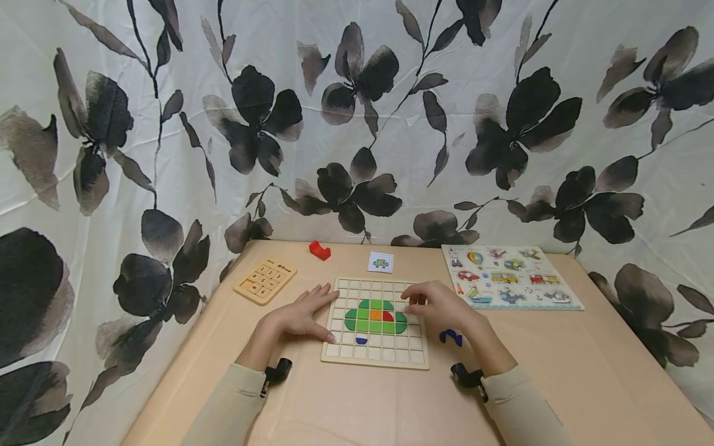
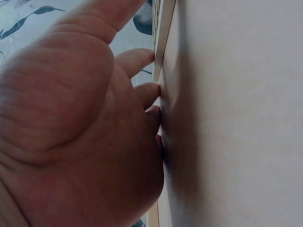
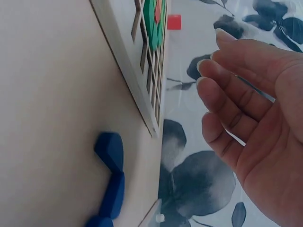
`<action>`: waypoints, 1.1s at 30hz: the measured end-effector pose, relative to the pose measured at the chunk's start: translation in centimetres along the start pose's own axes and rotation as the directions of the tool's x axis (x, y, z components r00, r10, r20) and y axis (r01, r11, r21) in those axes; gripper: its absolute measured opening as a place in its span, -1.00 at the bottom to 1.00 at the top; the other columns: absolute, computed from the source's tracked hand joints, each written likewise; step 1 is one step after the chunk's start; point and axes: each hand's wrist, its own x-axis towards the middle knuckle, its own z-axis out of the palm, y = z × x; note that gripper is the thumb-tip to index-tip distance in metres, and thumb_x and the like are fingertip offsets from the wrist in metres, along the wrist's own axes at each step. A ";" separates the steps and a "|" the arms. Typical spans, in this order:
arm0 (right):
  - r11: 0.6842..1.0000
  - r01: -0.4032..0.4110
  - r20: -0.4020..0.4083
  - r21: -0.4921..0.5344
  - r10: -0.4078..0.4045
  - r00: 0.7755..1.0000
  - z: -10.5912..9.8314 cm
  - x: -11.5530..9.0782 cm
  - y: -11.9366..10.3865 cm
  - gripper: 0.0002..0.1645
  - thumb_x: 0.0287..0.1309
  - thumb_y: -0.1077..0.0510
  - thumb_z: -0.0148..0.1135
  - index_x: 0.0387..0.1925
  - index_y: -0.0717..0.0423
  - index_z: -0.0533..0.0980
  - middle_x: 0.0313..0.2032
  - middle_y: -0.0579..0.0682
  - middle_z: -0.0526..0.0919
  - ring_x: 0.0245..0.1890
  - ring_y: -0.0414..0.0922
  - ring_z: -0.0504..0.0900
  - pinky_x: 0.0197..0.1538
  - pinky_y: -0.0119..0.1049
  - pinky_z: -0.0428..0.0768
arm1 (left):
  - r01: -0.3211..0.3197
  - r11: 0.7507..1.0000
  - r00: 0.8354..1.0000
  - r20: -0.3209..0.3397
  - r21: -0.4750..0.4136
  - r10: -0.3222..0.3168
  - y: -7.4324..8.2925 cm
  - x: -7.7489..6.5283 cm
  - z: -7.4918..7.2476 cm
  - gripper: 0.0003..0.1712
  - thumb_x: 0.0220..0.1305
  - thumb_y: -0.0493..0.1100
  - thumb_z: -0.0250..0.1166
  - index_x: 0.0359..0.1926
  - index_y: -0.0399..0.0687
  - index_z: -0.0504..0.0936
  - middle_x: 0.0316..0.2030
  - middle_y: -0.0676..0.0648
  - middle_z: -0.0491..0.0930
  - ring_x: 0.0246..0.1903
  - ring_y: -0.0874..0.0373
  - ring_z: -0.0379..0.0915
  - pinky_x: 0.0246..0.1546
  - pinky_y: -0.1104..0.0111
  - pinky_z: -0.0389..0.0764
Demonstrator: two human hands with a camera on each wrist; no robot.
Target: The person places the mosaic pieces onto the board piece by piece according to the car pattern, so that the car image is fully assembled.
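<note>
A square wooden grid board (image 1: 376,363) lies before me, with green, orange and red tiles (image 1: 375,316) forming a rounded shape in its middle. One blue half-round tile (image 1: 361,341) sits below that shape. My left hand (image 1: 298,316) rests at the board's left side, fingers spread, thumb and forefinger touching its edge. Over the right edge is my right hand (image 1: 443,306), its fingers loosely bent. The right wrist view shows that hand (image 3: 265,109) raised, with nothing in its fingers. Blue pieces (image 1: 450,337) lie on the table just right of the board.
Behind the board stand a red piece (image 1: 320,250) and a small pattern card (image 1: 380,262). A wooden number board (image 1: 265,281) lies back left, and a picture puzzle board (image 1: 512,277) back right. A floral cloth (image 1: 357,124) hangs behind the table.
</note>
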 end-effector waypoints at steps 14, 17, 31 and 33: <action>0.998 -0.042 0.080 0.049 0.038 0.996 -2.5 -1.5 1.9 -0.82 0.19 0.30 0.42 -0.16 0.10 0.74 -0.34 -0.11 0.68 -0.30 -0.11 0.56 -0.24 -0.31 0.59 | -0.005 1.000 1.000 -0.006 0.005 0.005 0.0 -0.2 0.0 0.32 0.03 0.34 0.56 0.67 0.11 0.07 0.69 -0.19 -0.23 0.68 -0.17 -0.46 0.65 -0.12 -0.33; 0.998 -0.047 0.088 0.040 0.043 0.995 -3.0 -1.7 2.4 -0.83 0.19 0.30 0.44 -0.17 0.11 0.74 -0.33 -0.08 0.70 -0.30 -0.12 0.57 -0.24 -0.32 0.60 | -0.009 1.000 1.000 -0.007 0.005 0.009 0.0 -0.2 0.0 0.32 0.03 0.34 0.55 0.67 0.09 0.06 0.68 -0.20 -0.22 0.67 -0.18 -0.45 0.64 -0.13 -0.32; 0.994 -0.085 0.270 0.074 0.061 0.961 -3.6 -2.7 3.9 -0.75 -0.02 0.40 0.54 -0.26 0.14 0.74 -0.34 0.07 0.73 -0.35 -0.11 0.56 -0.29 -0.33 0.60 | 0.004 1.000 1.000 -0.007 0.010 -0.004 -0.1 -0.2 0.1 0.33 0.01 0.35 0.56 0.67 0.13 0.06 0.69 -0.15 -0.23 0.68 -0.13 -0.46 0.65 -0.09 -0.33; 0.989 -0.105 0.306 0.100 0.070 0.949 -3.6 -2.8 4.0 -0.74 -0.05 0.40 0.57 -0.26 0.15 0.74 -0.35 0.11 0.73 -0.37 -0.11 0.56 -0.32 -0.33 0.59 | 0.006 1.000 1.000 -0.006 0.013 -0.006 -0.1 -0.2 0.1 0.33 0.00 0.36 0.56 0.67 0.15 0.06 0.69 -0.14 -0.24 0.68 -0.12 -0.46 0.65 -0.09 -0.34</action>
